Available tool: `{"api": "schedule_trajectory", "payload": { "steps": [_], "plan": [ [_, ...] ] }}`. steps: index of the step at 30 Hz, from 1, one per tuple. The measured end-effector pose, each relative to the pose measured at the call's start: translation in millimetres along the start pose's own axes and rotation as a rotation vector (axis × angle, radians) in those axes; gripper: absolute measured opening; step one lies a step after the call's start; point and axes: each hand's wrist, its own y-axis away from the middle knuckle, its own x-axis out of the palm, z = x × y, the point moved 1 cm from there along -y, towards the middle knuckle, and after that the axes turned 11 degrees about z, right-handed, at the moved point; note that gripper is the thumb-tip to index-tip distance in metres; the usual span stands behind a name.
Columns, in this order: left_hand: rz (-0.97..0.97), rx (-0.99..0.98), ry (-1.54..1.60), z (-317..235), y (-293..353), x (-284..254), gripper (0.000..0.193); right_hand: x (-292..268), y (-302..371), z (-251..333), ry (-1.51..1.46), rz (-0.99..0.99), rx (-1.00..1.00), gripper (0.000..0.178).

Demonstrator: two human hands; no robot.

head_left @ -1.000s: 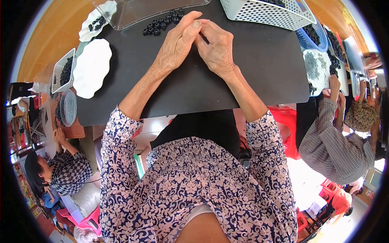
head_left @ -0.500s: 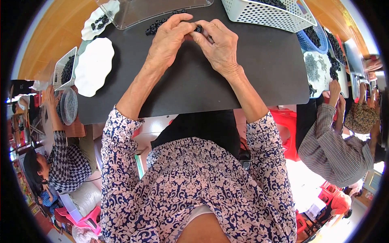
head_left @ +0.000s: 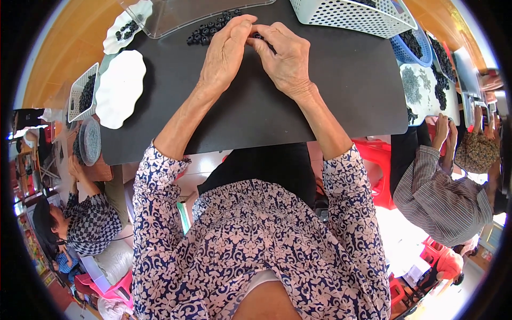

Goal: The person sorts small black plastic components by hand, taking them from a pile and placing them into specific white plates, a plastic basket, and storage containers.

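Over the far side of the dark table (head_left: 256, 106), my two hands come together at the fingertips. My right hand (head_left: 285, 61) is closed, with thumb and forefinger pinched on a small black round piece (head_left: 258, 36); another dark piece seems tucked under its curled fingers. My left hand (head_left: 229, 53) has its fingers pressed together against the right fingertips, and what it holds, if anything, is hidden. Just left of it lie several loose black round pieces (head_left: 205, 34), shaped like short knobs or rings.
A clear plastic tray (head_left: 176, 26) stands far left, near white scalloped plates (head_left: 120, 88). At the far right are a white perforated basket (head_left: 346, 21) and a blue basket (head_left: 397, 50) of black pieces. People sit at both sides, one in a striped shirt (head_left: 442, 197), another in checks (head_left: 96, 224).
My left hand has turned more edge-on, its fingers drawn together and upright. The black piece shows less between the fingertips. The person at left has lowered an arm.
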Motion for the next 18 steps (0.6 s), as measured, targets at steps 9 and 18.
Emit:
{"api": "schedule_trajectory", "payload": {
  "steps": [9,18],
  "plan": [
    [-0.058,0.058,-0.717,-11.6,-1.8,-77.6,0.027,-11.4,-1.7,-1.8,-1.03,0.127,0.56,0.018],
    [0.071,0.188,-1.387,15.4,8.5,-76.3,0.026,-10.6,0.9,-8.3,-1.256,0.139,0.59,0.016]
  ]
}}
